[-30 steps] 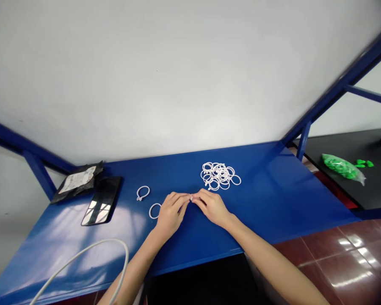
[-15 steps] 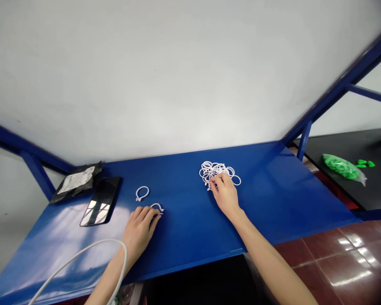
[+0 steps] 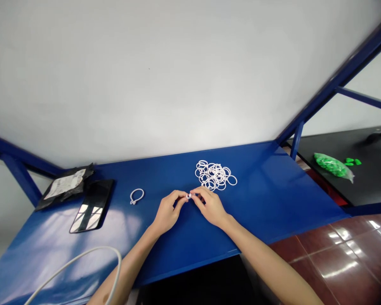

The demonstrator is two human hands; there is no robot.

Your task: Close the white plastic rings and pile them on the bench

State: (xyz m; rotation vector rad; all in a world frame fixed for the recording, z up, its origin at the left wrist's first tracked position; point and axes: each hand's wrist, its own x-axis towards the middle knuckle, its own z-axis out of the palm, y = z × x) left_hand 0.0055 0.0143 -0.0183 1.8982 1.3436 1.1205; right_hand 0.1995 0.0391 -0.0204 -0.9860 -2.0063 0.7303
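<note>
My left hand (image 3: pixel 169 212) and my right hand (image 3: pixel 211 206) meet over the middle of the table, their fingertips pinched on a small white plastic ring (image 3: pixel 189 196). Most of this ring is hidden by the fingers, so I cannot tell whether one or two are held. Just beyond my right hand lies a loose pile of white plastic rings (image 3: pixel 217 171), each with a small clasp-like knob. To the left, apart from both hands, a single white ring (image 3: pixel 136 196) rests on the blue table (image 3: pixel 257 203).
A black phone-like slab (image 3: pixel 92 207) lies at the left, beside a black plastic package (image 3: pixel 66 185) with a white label. A white cable (image 3: pixel 82 253) loops across the near left. On a dark table to the right sits a clear bag of green pieces (image 3: pixel 333 165).
My left hand has moved right and up, away from the spot near the single ring. My right hand has drawn back from the pile, and the two hands now meet at a white ring.
</note>
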